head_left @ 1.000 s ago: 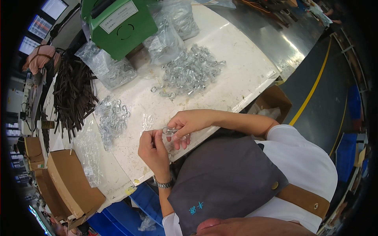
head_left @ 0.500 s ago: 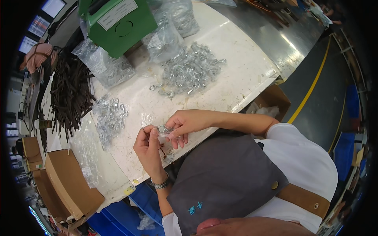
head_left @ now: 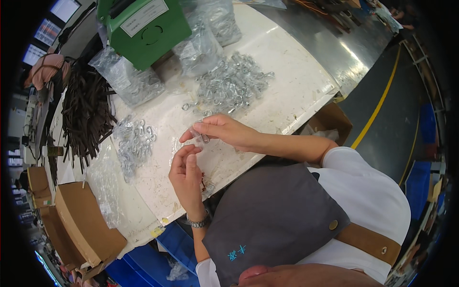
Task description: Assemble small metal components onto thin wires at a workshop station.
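Observation:
My right hand (head_left: 224,132) is raised over the white table, thumb and fingers closed on a small metal ring clasp (head_left: 204,138) with clear plastic film about it. Just below, my left hand (head_left: 186,174) has its fingers loosely curled and the thumb apart from them; nothing shows firmly held in it. The film's lower end hangs near its fingertips, and whether they touch cannot be made out. Beyond my right hand lies a large heap of shiny metal clasps (head_left: 234,86). To the left is a smaller pile of clasps in clear plastic (head_left: 136,143).
A green machine or box (head_left: 148,33) stands at the back among filled clear bags (head_left: 126,79). Dark strips (head_left: 86,105) hang in a bundle at left. Cardboard boxes (head_left: 83,225) and blue bins (head_left: 148,265) are by the near left edge. A person (head_left: 48,69) bends over farther left.
Both hands were together on the clasp in its clear plastic. My right hand has moved up and left with it; the left hand has let go and dropped slightly back.

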Tool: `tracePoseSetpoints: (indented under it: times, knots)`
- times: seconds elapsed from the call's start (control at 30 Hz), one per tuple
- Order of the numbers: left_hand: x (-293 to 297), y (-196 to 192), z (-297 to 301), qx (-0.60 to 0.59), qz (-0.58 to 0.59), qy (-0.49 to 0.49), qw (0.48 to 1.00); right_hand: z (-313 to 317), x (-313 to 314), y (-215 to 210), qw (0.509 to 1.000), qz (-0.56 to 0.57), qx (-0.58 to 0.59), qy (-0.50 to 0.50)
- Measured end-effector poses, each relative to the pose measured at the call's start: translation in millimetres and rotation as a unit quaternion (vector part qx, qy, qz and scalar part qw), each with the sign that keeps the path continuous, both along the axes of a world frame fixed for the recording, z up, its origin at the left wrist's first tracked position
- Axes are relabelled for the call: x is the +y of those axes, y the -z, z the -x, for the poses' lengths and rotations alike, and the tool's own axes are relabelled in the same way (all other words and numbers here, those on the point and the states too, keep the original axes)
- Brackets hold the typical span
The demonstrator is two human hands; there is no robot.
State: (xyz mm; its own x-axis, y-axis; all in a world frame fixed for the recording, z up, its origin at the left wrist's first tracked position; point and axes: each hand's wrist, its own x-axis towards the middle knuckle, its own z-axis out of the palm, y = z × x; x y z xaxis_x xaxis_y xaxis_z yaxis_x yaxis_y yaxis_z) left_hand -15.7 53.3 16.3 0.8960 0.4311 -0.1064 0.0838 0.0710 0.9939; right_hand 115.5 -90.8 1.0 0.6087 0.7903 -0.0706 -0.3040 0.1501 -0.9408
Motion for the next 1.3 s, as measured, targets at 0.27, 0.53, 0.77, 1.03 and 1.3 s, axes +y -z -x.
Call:
tracePoseSetpoints:
  times: [0.27, 0.53, 0.77, 1.03, 1.3]
  knots:
    - [-12, 19, -3, -0.005, 0.198, 0.052, 0.979, 13, 2, -5, 0.996, -0.039, 0.077, -0.023]
    - [-2, 23, 3, -0.005, 0.252, 0.106, 0.962, 15, -5, 2, 0.997, -0.011, 0.075, -0.023]
    - [10, 23, 13, -0.091, 0.409, 0.055, 0.906, 16, -9, 6, 0.989, -0.043, 0.128, 0.064]
    - [13, 18, 24, -0.068, 0.235, 0.049, 0.968, 23, -7, 5, 0.983, -0.032, 0.163, 0.073]
    - [-19, -10, 13, -0.05, 0.032, -0.125, 0.99, 33, 1, 15, 0.994, -0.028, 0.081, 0.066]
